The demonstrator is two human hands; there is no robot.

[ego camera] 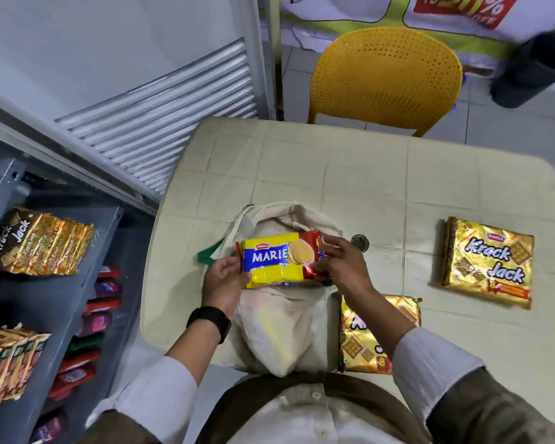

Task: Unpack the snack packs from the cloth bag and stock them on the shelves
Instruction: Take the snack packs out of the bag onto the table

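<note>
Both hands clamp the Marie pack point(281, 259) just above the cloth bag point(279, 328), left hand point(225, 280) and right hand point(340, 267) at opposite ends of its sideways long axis, shelves point(45, 302) nearer the left grip.

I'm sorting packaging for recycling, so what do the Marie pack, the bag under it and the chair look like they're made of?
Marie pack: glossy printed plastic film, judging by the glare and crinkled ends.
Cloth bag: matte off-white woven fabric, soft folds, probably cotton.
Yellow chair: moulded plastic, by its perforated one-piece back with a slight sheen.
</note>
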